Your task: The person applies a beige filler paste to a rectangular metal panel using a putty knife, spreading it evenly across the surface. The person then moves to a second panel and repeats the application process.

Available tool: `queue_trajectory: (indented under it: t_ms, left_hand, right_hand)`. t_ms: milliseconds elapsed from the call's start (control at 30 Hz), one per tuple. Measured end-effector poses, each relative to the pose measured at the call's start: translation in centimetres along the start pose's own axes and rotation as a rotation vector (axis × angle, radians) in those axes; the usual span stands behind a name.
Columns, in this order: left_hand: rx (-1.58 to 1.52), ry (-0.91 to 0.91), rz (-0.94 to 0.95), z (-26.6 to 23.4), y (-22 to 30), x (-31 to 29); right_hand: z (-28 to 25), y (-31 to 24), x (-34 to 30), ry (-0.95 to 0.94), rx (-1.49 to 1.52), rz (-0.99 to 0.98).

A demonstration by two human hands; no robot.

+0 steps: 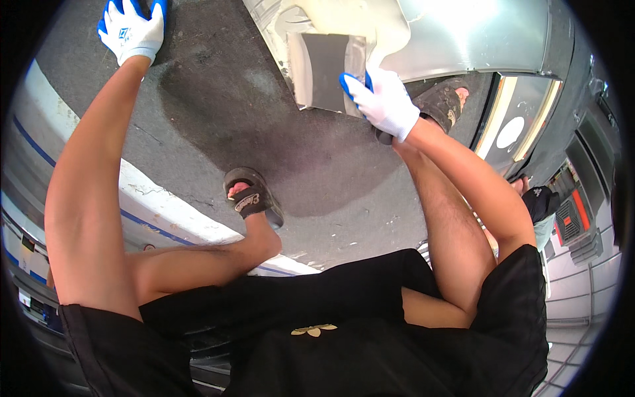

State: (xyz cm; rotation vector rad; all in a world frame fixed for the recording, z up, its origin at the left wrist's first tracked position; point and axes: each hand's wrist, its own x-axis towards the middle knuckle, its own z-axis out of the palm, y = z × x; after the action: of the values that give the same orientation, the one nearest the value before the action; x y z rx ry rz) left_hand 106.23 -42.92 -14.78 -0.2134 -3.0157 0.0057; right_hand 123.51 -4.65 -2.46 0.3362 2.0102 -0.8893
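Observation:
My right hand (387, 106), in a white glove with blue-coated fingers, is closed on the near right side of a broad spreader blade (329, 73). Cream paste smears the blade's left and right sides. Past it, a thick cream paste (377, 23) coats part of a shiny metal sheet (463, 40), and the blade's far edge meets this paste. Away to the upper left, my left hand (134, 30) wears a matching glove. Its fingers are spread and it leans on the dark grey surface (205, 40), holding nothing.
My sandalled left foot (254, 198) stands on the dark surface; the other sandalled foot (443, 102) is beside the sheet. At right lies a panel with pale strips and a white oval (510, 132). Another person (539, 202) in a dark cap is farther right, near an orange-and-black object (574, 215).

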Motion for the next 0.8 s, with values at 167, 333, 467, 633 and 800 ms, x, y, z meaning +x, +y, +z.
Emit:
queue_trajectory:
  t_ms: [167, 333, 467, 633, 800]
  left_hand:
    - [-0.003, 0.007, 0.010, 0.2, 0.0, 0.0]
    - [-0.001, 0.020, 0.021, 0.3, -0.1, -0.1]
    - [0.023, 0.023, 0.028, 0.4, -0.1, -0.1]
    - [-0.025, -0.167, -0.023, -0.1, -0.3, 0.3]
    - [-0.040, -0.196, -0.037, -0.4, 0.0, 0.2]
  right_hand:
    - [-0.3, -0.1, 1.2, 0.075, -0.139, -0.302]
    - [0.3, 0.3, 1.6, -0.093, -0.242, -0.175]
    - [0.5, 0.6, 1.1, -0.081, -0.271, -0.220]
    - [-1.7, 1.8, 1.6, -0.024, -0.391, -0.149]
    - [-5.2, 4.1, 1.0, 0.093, -0.364, -0.172]
